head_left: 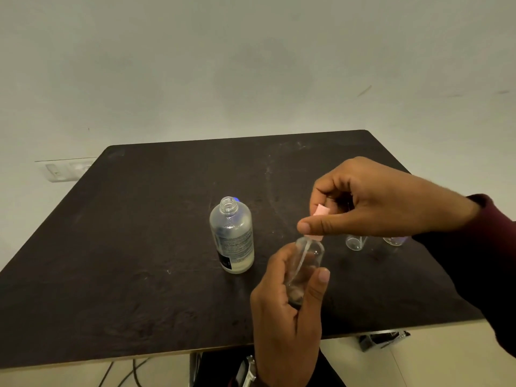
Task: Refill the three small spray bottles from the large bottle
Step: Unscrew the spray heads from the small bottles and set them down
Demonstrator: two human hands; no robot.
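Observation:
The large frosted bottle (232, 236) stands uncapped near the middle of the dark table (139, 233), with liquid low inside. My left hand (287, 311) grips a small clear spray bottle (307, 263) above the table's front. My right hand (374, 199) pinches that bottle's pink spray top (320, 212), which sits on the bottle's neck. Two more small clear bottles (355, 242) (395, 241) stand on the table behind my right hand, their upper parts hidden by it.
A blue object (236, 199) peeks out just behind the large bottle's neck. A pale wall runs behind the table, with a switch plate (67, 170) at the left. Cables (125, 372) hang below the front edge.

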